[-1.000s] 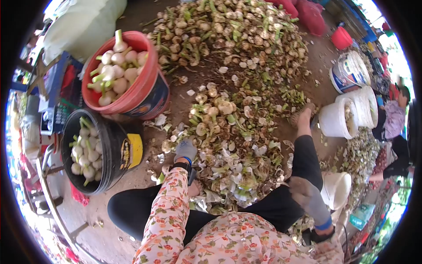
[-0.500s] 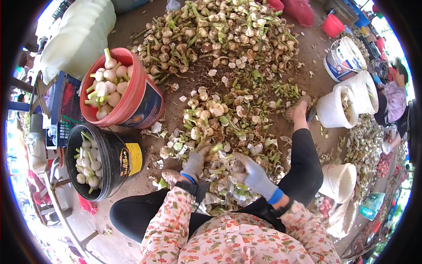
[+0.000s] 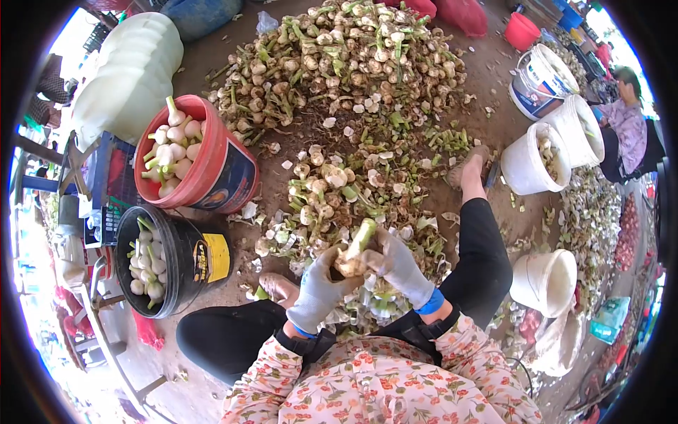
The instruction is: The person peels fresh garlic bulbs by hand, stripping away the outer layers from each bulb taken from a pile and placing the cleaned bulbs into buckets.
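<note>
My left hand [image 3: 318,288], in a grey glove, is wrapped round a garlic bulb [image 3: 349,264] low in front of my body. The bulb looks brownish, with a thick green stem pointing up and right. On its right side my right hand [image 3: 400,267], gloved too, pinches the bulb near the stem; its fingertips are partly hidden. Beneath and beyond both hands lie peeled skins and stem scraps [image 3: 381,300]. A small group of bulbs [image 3: 321,184] rests just ahead, and a large heap of unpeeled garlic [image 3: 339,56] spreads behind it.
On the left, a red bucket [image 3: 200,169] and a black bucket [image 3: 185,261] hold clean white bulbs. White buckets [image 3: 526,169] stand at right, one [image 3: 540,283] lower down. A seated person [image 3: 625,131] is at far right. A metal frame [image 3: 99,325] stands at lower left.
My left hand has taken up a bulb from the pile and drawn it nearer my body. My right hand has come across from the right and now grips it too.
</note>
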`<state>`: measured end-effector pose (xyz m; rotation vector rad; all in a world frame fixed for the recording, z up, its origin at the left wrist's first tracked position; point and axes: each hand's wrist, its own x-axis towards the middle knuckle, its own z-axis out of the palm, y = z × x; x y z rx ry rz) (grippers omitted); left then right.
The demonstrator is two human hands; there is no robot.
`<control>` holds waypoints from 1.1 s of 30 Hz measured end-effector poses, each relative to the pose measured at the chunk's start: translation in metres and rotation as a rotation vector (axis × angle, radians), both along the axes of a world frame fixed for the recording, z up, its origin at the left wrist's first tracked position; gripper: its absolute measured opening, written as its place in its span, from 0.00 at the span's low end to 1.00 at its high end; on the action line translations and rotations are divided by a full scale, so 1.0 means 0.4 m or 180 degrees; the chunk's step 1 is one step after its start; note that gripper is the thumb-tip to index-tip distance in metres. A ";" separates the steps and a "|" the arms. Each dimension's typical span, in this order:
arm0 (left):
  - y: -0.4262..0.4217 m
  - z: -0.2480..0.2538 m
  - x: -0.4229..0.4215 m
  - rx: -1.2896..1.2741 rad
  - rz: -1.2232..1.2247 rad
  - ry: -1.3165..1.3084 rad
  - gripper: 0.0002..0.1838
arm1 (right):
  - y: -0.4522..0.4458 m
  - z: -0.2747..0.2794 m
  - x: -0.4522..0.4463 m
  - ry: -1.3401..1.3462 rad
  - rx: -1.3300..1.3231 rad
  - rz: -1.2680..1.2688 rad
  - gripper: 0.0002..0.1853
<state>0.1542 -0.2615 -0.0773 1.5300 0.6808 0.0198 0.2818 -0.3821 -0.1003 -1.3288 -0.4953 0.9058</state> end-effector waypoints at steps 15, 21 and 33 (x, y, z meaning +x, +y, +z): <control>-0.019 -0.002 -0.040 -0.1139 0.0568 -0.0884 0.35 | -0.033 0.039 0.020 0.0260 -0.0336 0.0960 0.10; -0.001 -0.051 -0.072 -0.3127 0.0675 -0.0817 0.34 | -0.023 0.045 -0.013 0.0820 -0.0198 0.0888 0.10; 0.035 -0.049 -0.077 -0.1842 0.0772 -0.0726 0.33 | 0.003 0.039 -0.039 0.0259 -0.0479 0.0158 0.10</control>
